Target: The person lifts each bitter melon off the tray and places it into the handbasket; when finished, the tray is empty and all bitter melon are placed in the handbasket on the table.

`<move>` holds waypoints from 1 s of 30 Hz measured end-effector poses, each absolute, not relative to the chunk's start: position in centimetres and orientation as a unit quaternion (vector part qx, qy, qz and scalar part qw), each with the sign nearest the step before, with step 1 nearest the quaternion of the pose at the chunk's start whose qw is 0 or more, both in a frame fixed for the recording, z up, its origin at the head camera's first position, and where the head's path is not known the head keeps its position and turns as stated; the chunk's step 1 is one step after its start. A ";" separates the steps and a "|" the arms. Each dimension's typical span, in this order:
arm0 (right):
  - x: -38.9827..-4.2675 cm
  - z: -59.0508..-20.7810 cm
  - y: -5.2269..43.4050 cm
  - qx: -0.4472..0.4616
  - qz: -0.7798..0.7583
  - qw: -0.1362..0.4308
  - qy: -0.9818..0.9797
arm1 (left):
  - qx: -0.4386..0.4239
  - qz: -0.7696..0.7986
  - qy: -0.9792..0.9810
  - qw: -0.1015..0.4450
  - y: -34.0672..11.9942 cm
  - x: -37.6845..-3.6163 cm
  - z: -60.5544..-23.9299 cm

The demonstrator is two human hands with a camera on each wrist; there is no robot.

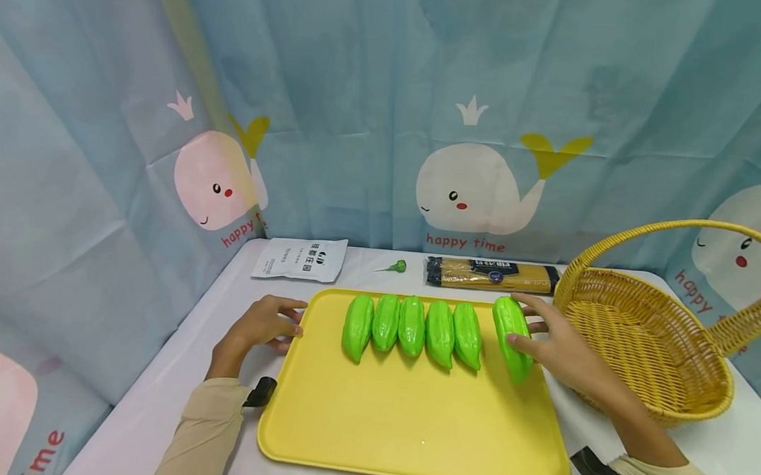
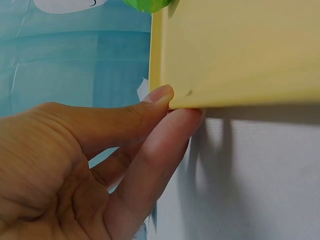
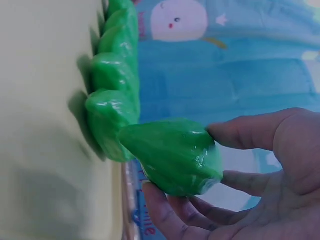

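Observation:
A glossy green ridged vegetable [image 1: 509, 332], tapered at one end, is held between the thumb and fingers of my right hand [image 1: 560, 348], over the tray's right side. In the right wrist view the thumb presses one side of this vegetable [image 3: 175, 157] and the fingers support the other. Several matching green vegetables [image 1: 411, 327] lie side by side along the back of the yellow tray [image 1: 411, 423]. At the tray's back left corner, my left hand [image 1: 265, 326] pinches the rim between thumb and finger, seen closely in the left wrist view.
A yellow wicker basket [image 1: 641, 398] with a tall handle stands right of the tray. Behind the tray are a white packet [image 1: 303, 259], a small green item [image 1: 400, 266] with a thin pale point, and a pack of noodles [image 1: 490, 275]. A whale-print curtain [image 1: 360, 123] backs the table.

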State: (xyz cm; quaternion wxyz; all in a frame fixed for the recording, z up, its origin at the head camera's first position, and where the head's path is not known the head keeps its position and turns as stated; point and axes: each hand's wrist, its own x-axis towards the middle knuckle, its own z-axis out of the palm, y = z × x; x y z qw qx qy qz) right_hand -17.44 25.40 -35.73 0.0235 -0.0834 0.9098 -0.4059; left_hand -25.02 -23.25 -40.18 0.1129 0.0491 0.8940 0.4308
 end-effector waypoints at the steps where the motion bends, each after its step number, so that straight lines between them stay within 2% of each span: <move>1: -17.2 -35.5 25.6 -0.085 -0.405 0.021 0.910 | 0.049 0.431 0.894 0.112 -23.3 -25.0 -40.2; 19: -13.8 -32.5 32.4 -0.053 -0.417 0.016 0.907 | 0.051 0.435 0.892 0.113 -23.4 -25.1 -40.3; 30: -15.2 -32.0 36.8 -0.013 -0.396 0.035 0.917 | 0.044 0.430 0.894 0.118 -23.3 -25.1 -40.2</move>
